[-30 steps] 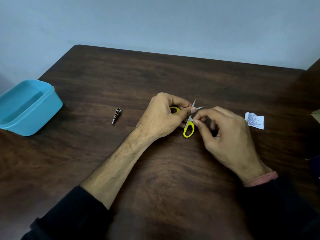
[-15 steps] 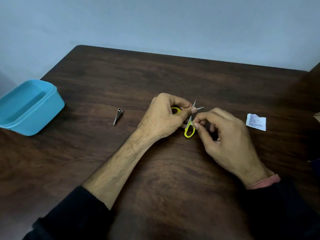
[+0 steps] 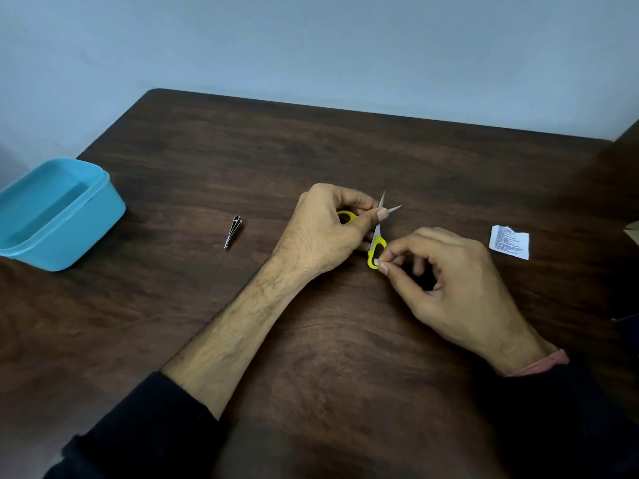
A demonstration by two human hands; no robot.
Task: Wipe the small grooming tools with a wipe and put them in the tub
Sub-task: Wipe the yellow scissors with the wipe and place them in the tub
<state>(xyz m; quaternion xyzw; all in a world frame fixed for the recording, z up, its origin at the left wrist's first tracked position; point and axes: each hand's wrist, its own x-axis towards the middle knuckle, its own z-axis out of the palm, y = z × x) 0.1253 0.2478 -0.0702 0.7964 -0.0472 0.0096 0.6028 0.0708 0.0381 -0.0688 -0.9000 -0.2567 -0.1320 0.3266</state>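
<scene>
Small scissors (image 3: 378,244) with yellow handles and spread blades are held just above the table's middle. My left hand (image 3: 325,233) grips them near the pivot, fingers curled round one handle ring. My right hand (image 3: 446,278) pinches a small white wipe (image 3: 376,262) against the lower yellow ring. A metal nail clipper (image 3: 233,226) lies on the wood to the left of my hands. The blue plastic tub (image 3: 55,212) stands open at the table's left edge.
A torn white sachet wrapper (image 3: 509,242) lies on the dark wooden table (image 3: 311,340) to the right of my right hand. A wall runs behind the table's far edge. Dark objects show at the right border.
My right hand has slid the wipe from the blades near the pivot down to the lower yellow handle ring. My left hand keeps its hold on the scissors.
</scene>
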